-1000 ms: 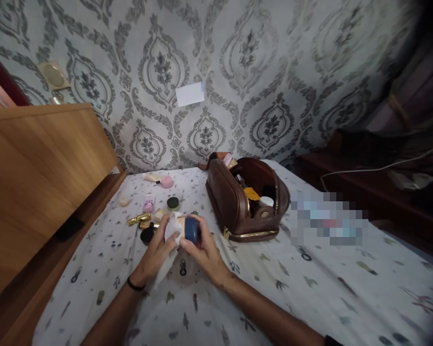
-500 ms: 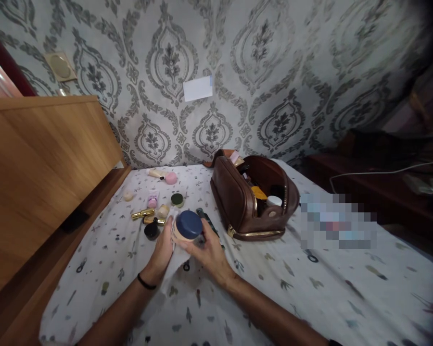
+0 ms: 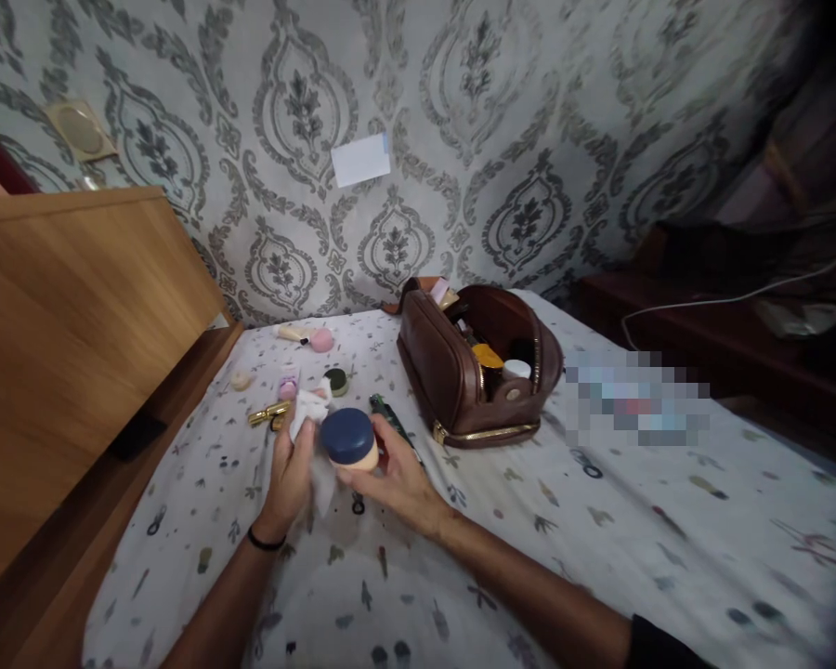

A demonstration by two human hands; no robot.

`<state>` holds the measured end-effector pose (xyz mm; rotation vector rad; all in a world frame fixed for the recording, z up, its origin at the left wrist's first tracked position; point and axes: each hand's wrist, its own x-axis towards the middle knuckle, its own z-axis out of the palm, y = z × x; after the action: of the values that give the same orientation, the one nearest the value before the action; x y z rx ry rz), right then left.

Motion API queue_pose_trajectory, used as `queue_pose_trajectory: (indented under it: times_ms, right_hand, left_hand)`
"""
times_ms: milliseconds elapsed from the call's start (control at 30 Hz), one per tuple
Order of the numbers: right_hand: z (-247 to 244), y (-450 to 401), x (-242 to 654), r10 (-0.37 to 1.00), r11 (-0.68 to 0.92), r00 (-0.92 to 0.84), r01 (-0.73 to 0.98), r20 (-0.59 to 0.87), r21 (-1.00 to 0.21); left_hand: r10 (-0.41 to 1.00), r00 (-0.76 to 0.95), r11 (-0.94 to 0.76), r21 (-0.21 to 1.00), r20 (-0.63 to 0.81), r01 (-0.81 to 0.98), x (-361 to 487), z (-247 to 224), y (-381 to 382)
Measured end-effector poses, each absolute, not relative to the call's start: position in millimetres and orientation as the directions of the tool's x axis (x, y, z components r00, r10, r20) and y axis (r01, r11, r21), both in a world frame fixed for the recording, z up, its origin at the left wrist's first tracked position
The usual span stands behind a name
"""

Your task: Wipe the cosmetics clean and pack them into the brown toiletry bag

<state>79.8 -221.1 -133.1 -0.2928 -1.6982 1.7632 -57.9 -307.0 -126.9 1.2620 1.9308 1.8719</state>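
A cream jar with a dark blue lid (image 3: 348,437) is gripped by my right hand (image 3: 405,485), thumb at its base and fingers behind its right side. My left hand (image 3: 289,478) is closed on a crumpled white tissue (image 3: 312,407), just left of the jar and apart from it. Beyond my hands lie gold tubes (image 3: 269,413), a small purple item (image 3: 288,383), a round dark green container (image 3: 335,381) and a long dark green item (image 3: 388,416). The jar's lid faces up, slightly tilted.
An open brown leather bag (image 3: 460,381) stands to the right, holding a white-lidded jar (image 3: 516,370) and a yellow item (image 3: 488,356). A pink round item (image 3: 321,340) lies near the patterned wall. At the left is a wooden cabinet (image 3: 90,307); a blurred patch lies at the right.
My left hand and the tissue have moved left, away from the jar's side. The jar, in my right hand, now shows more of its cream body. The whole view has shifted slightly.
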Motion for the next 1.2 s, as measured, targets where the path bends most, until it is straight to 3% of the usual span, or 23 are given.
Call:
queue_pose_trajectory:
  times_ms: [133, 267, 433, 500, 633, 800, 967, 1200]
  right_hand:
    - [-130, -216, 83, 0.592, 0.290, -0.738, -0.179, 0.323, -0.940]
    - [-133, -215, 84, 0.582, 0.292, -0.757, -0.147, 0.297, -0.945]
    - [-137, -218, 84, 0.495, 0.099, -0.847, -0.167, 0.194, -0.981]
    - [-137, -219, 85, 0.505, 0.162, -0.836, -0.150, 0.212, -0.975]
    - [-137, -218, 87, 0.558, 0.461, -0.742, -0.095, 0.371, -0.883]
    - [-137, -217, 90, 0.469, 0.712, -0.692, -0.070, 0.548, -0.698]
    - [-138, -216, 92, 0.441, 0.737, -0.705, -0.067, 0.555, -0.672]
    - [-143, -214, 91, 0.485, 0.632, -0.711, -0.118, 0.509, -0.766]
  left_hand:
    - [0.764, -0.281, -0.326, 0.722, 0.581, 0.610, -63, -123, -313]
    - [0.810, -0.121, -0.344, 0.633, 0.573, 0.693, -64, -111, -313]
    - [0.827, -0.197, -0.234, 0.642, 0.526, 0.730, -62, -108, -312]
    - [0.825, -0.244, -0.195, 0.663, 0.509, 0.723, -59, -109, -313]
    - [0.823, -0.375, -0.103, 0.761, 0.427, 0.640, -53, -115, -311]
    - [0.720, -0.661, 0.084, 0.919, 0.212, 0.386, -52, -131, -306]
    - [0.740, -0.657, 0.057, 0.960, 0.145, 0.275, -53, -137, -301]
    - [0.727, -0.677, 0.109, 0.953, 0.117, 0.282, -57, -142, -304]
